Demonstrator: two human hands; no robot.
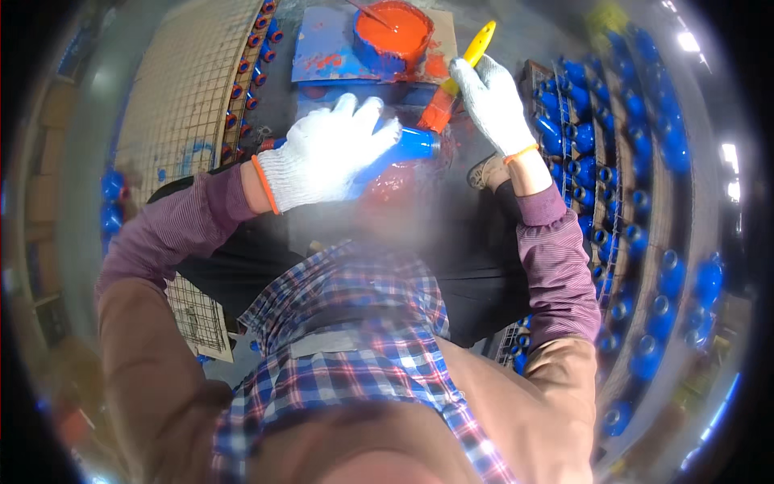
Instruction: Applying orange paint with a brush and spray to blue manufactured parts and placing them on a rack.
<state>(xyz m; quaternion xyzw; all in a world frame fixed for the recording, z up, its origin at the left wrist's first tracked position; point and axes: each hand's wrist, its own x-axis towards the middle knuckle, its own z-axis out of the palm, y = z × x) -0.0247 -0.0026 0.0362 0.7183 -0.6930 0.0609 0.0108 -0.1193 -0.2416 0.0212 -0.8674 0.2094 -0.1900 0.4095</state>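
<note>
My right hand (493, 105), in a white knit glove, is closed on a paintbrush (480, 46) with a yellow handle. Its bristles are coated in orange-red paint and point down-left, close to the end of a blue metal fitting (416, 143). This bottle-shaped fitting lies sideways, a threaded neck at its right end and a bit of red showing at its left. Across its middle lies my gloved left hand (334, 153), palm down with the fingers stretched out and apart, hiding much of it.
A blue tub of orange-red paint (395, 32) stands on a paint-stained board (326, 48) beyond my hands, a stick in it. Rows of blue fittings (584, 141) fill wire racks on the right. At left, a wire-mesh panel (181, 73) borders more red-tipped blue fittings (260, 77).
</note>
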